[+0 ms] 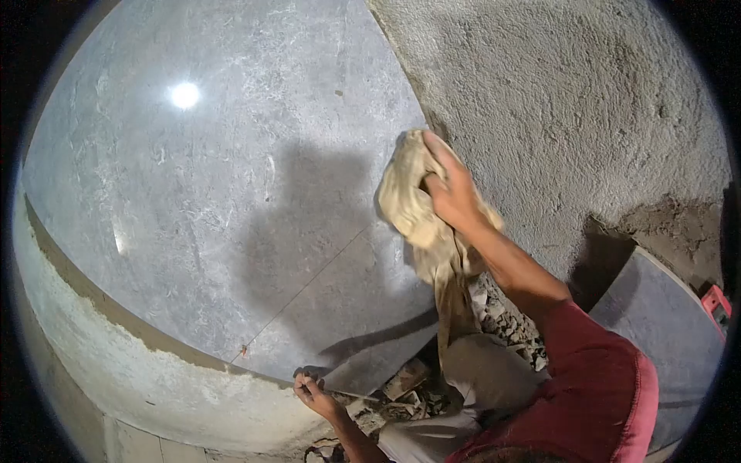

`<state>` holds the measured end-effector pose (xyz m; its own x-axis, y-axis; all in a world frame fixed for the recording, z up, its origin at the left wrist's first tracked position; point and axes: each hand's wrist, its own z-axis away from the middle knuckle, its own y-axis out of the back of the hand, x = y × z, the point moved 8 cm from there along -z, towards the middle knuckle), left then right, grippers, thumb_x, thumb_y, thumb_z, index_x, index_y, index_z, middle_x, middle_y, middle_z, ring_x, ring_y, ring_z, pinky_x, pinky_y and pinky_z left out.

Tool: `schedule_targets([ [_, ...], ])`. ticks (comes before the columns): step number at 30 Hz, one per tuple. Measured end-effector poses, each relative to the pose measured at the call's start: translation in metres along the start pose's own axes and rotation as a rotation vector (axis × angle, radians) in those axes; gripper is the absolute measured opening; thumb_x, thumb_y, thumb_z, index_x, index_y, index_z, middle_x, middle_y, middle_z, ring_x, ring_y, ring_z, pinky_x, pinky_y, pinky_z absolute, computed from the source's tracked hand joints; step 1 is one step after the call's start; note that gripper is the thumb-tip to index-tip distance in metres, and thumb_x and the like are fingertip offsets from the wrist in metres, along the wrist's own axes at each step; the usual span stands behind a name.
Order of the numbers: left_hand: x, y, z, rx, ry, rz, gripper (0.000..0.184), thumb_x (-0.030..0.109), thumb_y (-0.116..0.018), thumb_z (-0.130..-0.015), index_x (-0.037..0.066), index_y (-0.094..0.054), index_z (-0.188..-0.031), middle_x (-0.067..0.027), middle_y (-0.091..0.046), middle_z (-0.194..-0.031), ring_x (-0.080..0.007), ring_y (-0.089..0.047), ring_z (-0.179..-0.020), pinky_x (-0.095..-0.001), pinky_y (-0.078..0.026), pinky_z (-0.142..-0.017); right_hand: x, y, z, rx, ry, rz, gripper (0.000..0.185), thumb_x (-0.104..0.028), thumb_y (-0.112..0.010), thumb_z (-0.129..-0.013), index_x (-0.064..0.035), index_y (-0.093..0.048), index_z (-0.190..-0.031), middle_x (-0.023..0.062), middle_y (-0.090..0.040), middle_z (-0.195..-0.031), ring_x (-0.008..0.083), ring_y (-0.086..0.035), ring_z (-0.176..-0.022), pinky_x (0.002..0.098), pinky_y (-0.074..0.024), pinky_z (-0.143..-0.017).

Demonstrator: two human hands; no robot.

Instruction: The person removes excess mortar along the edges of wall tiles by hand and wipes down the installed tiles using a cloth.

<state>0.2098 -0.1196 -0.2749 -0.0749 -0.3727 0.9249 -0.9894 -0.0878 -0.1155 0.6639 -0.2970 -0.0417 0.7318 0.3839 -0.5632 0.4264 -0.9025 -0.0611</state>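
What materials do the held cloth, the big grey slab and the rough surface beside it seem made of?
The cloth: soft, matt fabric, by its loose folds.
The slab: smooth and glossy, by the bright reflected spot; polished stone or glazed tile, I cannot tell.
The rough surface: probably cement mortar, matt, by its grainy texture.

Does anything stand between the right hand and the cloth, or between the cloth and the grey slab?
Nothing visible does. The right hand grips the cloth directly, and the cloth overlaps the grey slab's edge in view; whether they touch is unclear.
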Motion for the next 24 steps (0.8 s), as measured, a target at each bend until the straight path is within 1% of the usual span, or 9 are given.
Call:
schedule_targets([
  [3, -0.005, 0.004, -0.001, 0.009, -0.019, -0.007, 0.026, 0.026, -0.049, -0.091, 0.007, -0.047, -0.108, -0.0060, -0.052, -0.102, -0.0171, -0.051, -0.088, -0.0337, -0.042, -0.073, 0.022, -0.029, -0.011, 0.006, 0.153, 0.377, 0.063, 0.008, -0.047, -0.075, 0.0063, -0.027, -0.134, 0.0256, -0.028, -0.138, 0.0347, -0.024, -0.132, 0.0401, -0.0180, -0.109],
  [4, -0.010, 0.009, 0.000, 0.007, -0.021, -0.001, 0.028, 0.028, -0.049, -0.091, 0.006, -0.047, -0.109, -0.0063, -0.052, -0.102, -0.0182, -0.051, -0.088, -0.0349, -0.042, -0.073, 0.031, -0.036, -0.003, 0.001, 0.093, 0.483, 0.071, 0.009, -0.053, -0.071, 0.0103, -0.021, -0.134, 0.0267, -0.021, -0.141, 0.0398, -0.017, -0.132, 0.0436, -0.0143, -0.109],
  [7, -0.025, 0.023, 0.005, 0.052, 0.063, 0.021, 0.029, 0.029, -0.049, -0.090, 0.006, -0.048, -0.108, -0.0068, -0.052, -0.101, -0.0195, -0.051, -0.089, -0.0351, -0.042, -0.074, 0.049, -0.037, 0.021, -0.062, -0.128, 0.565, 0.074, 0.010, -0.055, -0.069, 0.0125, -0.019, -0.133, 0.0272, -0.018, -0.141, 0.0423, -0.016, -0.132, 0.0462, -0.0150, -0.108],
  [11, -0.033, 0.030, 0.003, 0.024, 0.007, 0.022, 0.028, 0.028, -0.050, -0.090, 0.007, -0.047, -0.108, -0.0061, -0.051, -0.099, -0.0185, -0.051, -0.086, -0.0332, -0.042, -0.072, 0.022, -0.033, -0.004, -0.113, 0.138, 0.669, 0.073, 0.002, -0.058, -0.067, 0.0097, -0.025, -0.132, 0.0280, -0.024, -0.137, 0.0442, -0.025, -0.126, 0.0514, -0.0232, -0.102],
  [15, -0.013, 0.021, 0.011, 0.019, 0.040, 0.051, 0.025, 0.029, -0.050, -0.090, 0.009, -0.047, -0.104, -0.0051, -0.053, -0.093, -0.0170, -0.053, -0.082, -0.0319, -0.041, -0.067, 0.041, -0.020, -0.018, -0.057, 0.109, 0.721, 0.066, -0.001, -0.055, -0.070, 0.0101, -0.029, -0.130, 0.0287, -0.031, -0.134, 0.0462, -0.032, -0.119, 0.0464, -0.0298, -0.099],
  [16, -0.015, 0.020, 0.013, 0.028, 0.050, 0.061, 0.026, 0.029, -0.051, -0.089, 0.008, -0.047, -0.104, -0.0049, -0.053, -0.093, -0.0165, -0.052, -0.081, -0.0315, -0.041, -0.067, 0.038, -0.016, -0.011, -0.015, 0.154, 0.795, 0.059, 0.001, -0.053, -0.071, 0.0084, -0.036, -0.127, 0.0275, -0.040, -0.128, 0.0442, -0.040, -0.114, 0.0450, -0.0346, -0.096],
  [19, -0.021, 0.021, 0.016, 0.023, 0.065, 0.081, 0.027, 0.028, -0.050, -0.089, 0.007, -0.046, -0.105, -0.0050, -0.052, -0.093, -0.0161, -0.052, -0.079, -0.0310, -0.041, -0.067, 0.056, 0.000, 0.011, -0.313, -0.238, 0.568, 0.050, 0.003, -0.050, -0.072, 0.0058, -0.045, -0.122, 0.0259, -0.048, -0.122, 0.0400, -0.047, -0.111, 0.0445, -0.0365, -0.096],
  [21, -0.022, 0.011, 0.018, -0.012, 0.060, 0.099, 0.027, 0.025, -0.047, -0.091, 0.005, -0.046, -0.108, -0.0062, -0.051, -0.095, -0.0170, -0.051, -0.078, -0.0314, -0.041, -0.068, 0.031, 0.008, 0.041, -0.238, -0.103, 0.374, 0.046, 0.004, -0.049, -0.073, 0.0046, -0.050, -0.119, 0.0231, -0.052, -0.119, 0.0349, -0.049, -0.113, 0.0423, -0.0368, -0.099],
  [24, -0.017, 0.009, 0.020, 0.038, 0.129, 0.055, 0.026, 0.024, -0.047, -0.090, 0.005, -0.046, -0.108, -0.0066, -0.051, -0.094, -0.0169, -0.052, -0.077, -0.0302, -0.042, -0.067, -0.053, 0.004, 0.038, -0.190, 0.229, 0.123, 0.047, 0.006, -0.050, -0.073, 0.0042, -0.049, -0.120, 0.0221, -0.049, -0.124, 0.0342, -0.045, -0.119, 0.0398, -0.0332, -0.102],
])
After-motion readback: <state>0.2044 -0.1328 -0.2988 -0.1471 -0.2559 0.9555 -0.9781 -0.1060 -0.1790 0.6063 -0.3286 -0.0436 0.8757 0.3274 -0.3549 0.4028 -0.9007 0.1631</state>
